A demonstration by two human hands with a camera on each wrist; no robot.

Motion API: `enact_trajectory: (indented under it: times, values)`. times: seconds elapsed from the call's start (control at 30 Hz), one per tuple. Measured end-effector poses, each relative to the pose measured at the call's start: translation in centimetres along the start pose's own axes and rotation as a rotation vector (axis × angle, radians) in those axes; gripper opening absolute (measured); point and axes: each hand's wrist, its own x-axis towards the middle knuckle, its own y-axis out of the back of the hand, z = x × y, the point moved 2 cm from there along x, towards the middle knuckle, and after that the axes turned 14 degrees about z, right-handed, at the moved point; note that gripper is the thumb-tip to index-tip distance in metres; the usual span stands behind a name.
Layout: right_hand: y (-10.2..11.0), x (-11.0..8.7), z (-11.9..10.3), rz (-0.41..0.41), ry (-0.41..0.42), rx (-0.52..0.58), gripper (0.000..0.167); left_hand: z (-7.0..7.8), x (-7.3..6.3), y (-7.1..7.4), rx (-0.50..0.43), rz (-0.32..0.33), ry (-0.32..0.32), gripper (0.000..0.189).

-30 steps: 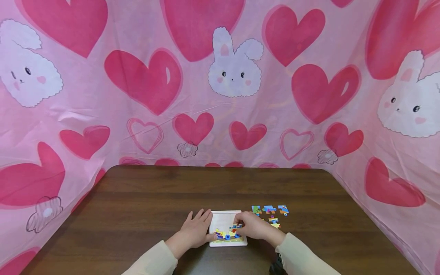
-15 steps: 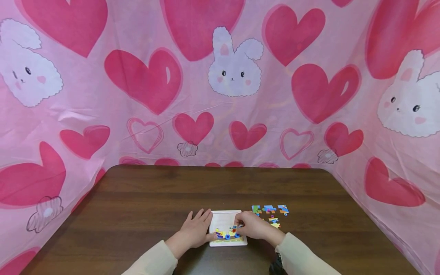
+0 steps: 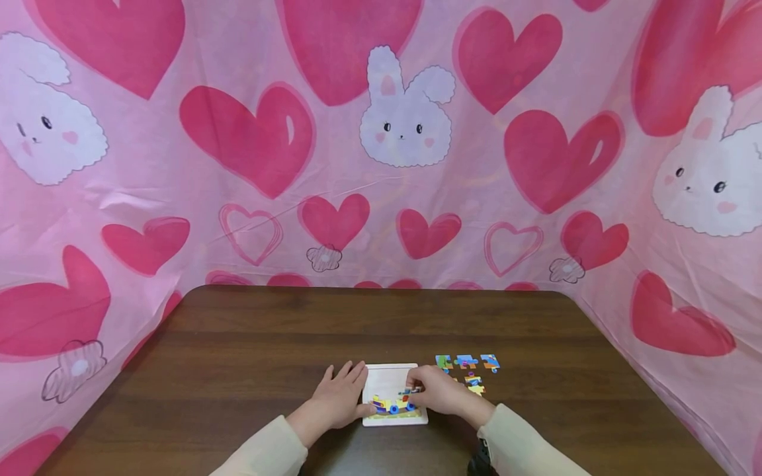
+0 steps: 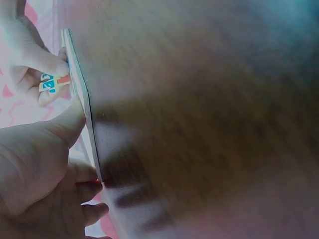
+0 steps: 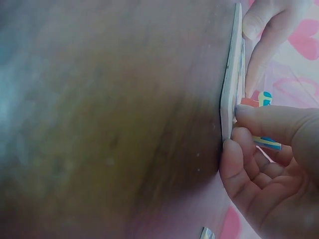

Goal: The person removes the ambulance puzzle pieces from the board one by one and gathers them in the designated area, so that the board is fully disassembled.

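Observation:
A white-framed jigsaw tray point(image 3: 389, 377) lies on the table, its lower part filled with a yellow and blue picture. My left hand point(image 3: 338, 399) rests spread along the tray's left side, thumb over the lower left edge and fingertips by the upper left corner. At the tray's right side, my right hand point(image 3: 439, 391) pinches a puzzle piece point(image 5: 267, 143) between thumb and fingers. That piece stands tilted up from the tray, with red, yellow and blue on it; in the left wrist view the same puzzle piece point(image 4: 48, 83) shows between the fingers.
Several loose puzzle pieces point(image 3: 467, 361) lie right of the tray, some partly behind my right hand. The brown wooden table point(image 3: 286, 330) extends around them. A pink cloth point(image 3: 333, 152) with hearts and rabbits hangs behind and at both sides.
Both hands keep nearly the same place. The pinched puzzle piece shifts and tilts slightly in my right fingers.

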Motion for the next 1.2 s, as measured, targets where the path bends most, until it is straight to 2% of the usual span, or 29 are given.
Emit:
enact_trajectory:
  times: [0.27, 0.4, 0.6, 0.87, 1.2]
  values:
    - [0.8, -0.4, -0.1, -0.031, 0.012, 0.086, 0.011, -0.1, 0.1, -0.2, 0.001, 0.0, -0.001, 0.073]
    - [1.1, -0.7, 0.3, -0.028, -0.017, 0.138, 0.005, -0.2, 0.1, -0.3, 0.005, 0.001, -0.006, 0.073]
    - [2.1, -0.7, 1.2, 0.026, -0.048, 0.216, 0.007, -0.1, 0.2, -0.3, 0.003, -0.005, -0.01, 0.073]
    - [4.9, -1.2, 2.3, 0.128, -0.075, 0.385, 0.017, -0.2, 0.2, -0.3, -0.004, -0.01, -0.01, 0.073]
    - [8.6, -2.5, 4.7, 0.181, -0.172, 0.413, 0.014, -0.1, 0.2, -0.3, 0.002, 0.002, -0.016, 0.073]
